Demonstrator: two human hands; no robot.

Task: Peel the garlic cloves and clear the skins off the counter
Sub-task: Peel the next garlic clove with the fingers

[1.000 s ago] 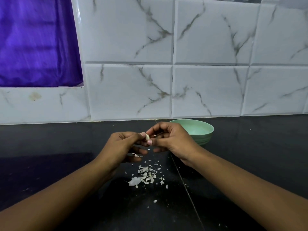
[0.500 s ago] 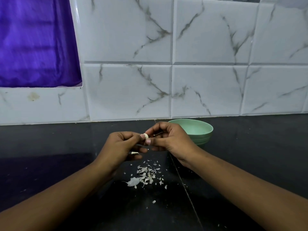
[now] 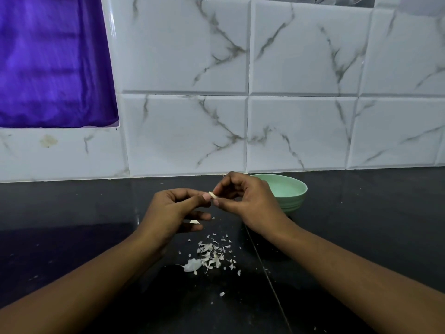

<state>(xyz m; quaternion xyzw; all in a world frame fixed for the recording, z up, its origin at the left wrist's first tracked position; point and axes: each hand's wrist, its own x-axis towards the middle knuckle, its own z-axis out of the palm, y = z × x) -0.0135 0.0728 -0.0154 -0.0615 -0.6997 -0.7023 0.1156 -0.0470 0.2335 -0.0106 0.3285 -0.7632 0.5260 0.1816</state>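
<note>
A small pale garlic clove (image 3: 212, 195) sits between my two hands above the black counter. My left hand (image 3: 177, 210) pinches it with thumb and forefinger from the left. My right hand (image 3: 243, 198) pinches it from the right with curled fingers. A scrap of skin (image 3: 194, 222) clings by my left hand's lower fingers. A pile of white garlic skins (image 3: 209, 257) lies on the counter just below the hands. A pale green bowl (image 3: 292, 189) stands behind my right hand, partly hidden by it.
The black counter (image 3: 361, 213) runs to a white marble-tiled wall (image 3: 187, 131) at the back. A purple cloth (image 3: 53, 61) hangs at upper left. A seam (image 3: 267, 273) crosses the counter below my right wrist. Tiny skin flecks lie scattered around the pile.
Both hands stay together on the clove, shifting only slightly. My right hand's fingers have worked a little at the clove's tip. The skin pile is unchanged.
</note>
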